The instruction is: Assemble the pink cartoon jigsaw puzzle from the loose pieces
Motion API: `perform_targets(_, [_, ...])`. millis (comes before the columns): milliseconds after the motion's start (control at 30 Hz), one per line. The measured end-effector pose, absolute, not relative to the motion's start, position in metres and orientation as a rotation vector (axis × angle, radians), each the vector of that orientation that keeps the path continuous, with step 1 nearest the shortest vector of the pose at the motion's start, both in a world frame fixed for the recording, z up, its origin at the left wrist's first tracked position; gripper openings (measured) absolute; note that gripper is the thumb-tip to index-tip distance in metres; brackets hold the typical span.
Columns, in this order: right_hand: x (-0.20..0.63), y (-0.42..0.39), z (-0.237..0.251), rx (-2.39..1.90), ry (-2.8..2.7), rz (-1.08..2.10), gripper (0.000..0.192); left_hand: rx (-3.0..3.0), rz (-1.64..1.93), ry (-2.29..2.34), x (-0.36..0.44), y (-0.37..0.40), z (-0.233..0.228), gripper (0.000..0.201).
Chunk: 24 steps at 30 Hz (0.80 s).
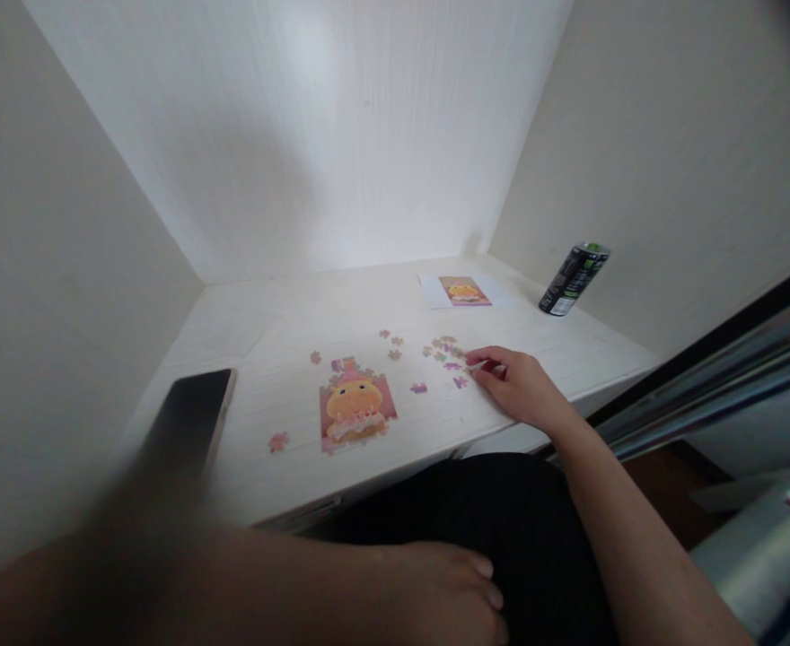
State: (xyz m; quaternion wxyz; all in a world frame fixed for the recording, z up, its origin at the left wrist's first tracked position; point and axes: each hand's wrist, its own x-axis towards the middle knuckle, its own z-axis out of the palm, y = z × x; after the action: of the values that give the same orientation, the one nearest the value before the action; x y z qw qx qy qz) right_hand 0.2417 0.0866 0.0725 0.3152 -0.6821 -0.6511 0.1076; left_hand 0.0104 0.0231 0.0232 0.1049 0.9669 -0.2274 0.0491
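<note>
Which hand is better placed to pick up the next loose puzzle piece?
Probably the right hand: its fingertips rest among the loose pieces on the desk. The left hand lies off the desk on the lap.

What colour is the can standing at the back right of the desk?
The can is black with a green top and a white patch near its base, seen in the head view.
</note>
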Motion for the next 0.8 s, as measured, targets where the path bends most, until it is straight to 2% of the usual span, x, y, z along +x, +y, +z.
perform_targets(167, [0.239, 0.087, 0.073, -1.769, -1.736, 0.224, 0.028, 2.827, 0.068, -0.673, 0.011, 0.023, 0.026, 0.008])
perform_targets(300, [0.23, 0.084, 0.077, -1.809, -1.881, 0.131, 0.025, 2.816, 0.158, -0.681, 0.009, 0.023, 0.021, 0.007])
perform_targets(400, [0.221, 0.082, 0.082, -1.807, -1.984, 0.071, 0.022, 2.824, 0.189, -0.689, 0.008, 0.023, 0.017, 0.014])
perform_targets(567, [0.211, 0.081, 0.087, -1.807, -2.076, 0.042, 0.027, 2.864, 0.153, -0.687, 0.01, 0.021, 0.021, 0.015])
perform_targets(667, [0.21, 0.079, 0.084, -1.713, -2.059, 0.117, 0.026, 2.86, 0.135, -0.685, 0.013, 0.021, 0.026, 0.015])
perform_targets(800, [0.218, 0.07, 0.075, -1.593, -1.879, 0.377, 0.031, 2.83, 0.065, -0.692, 0.014, 0.023, 0.029, 0.014])
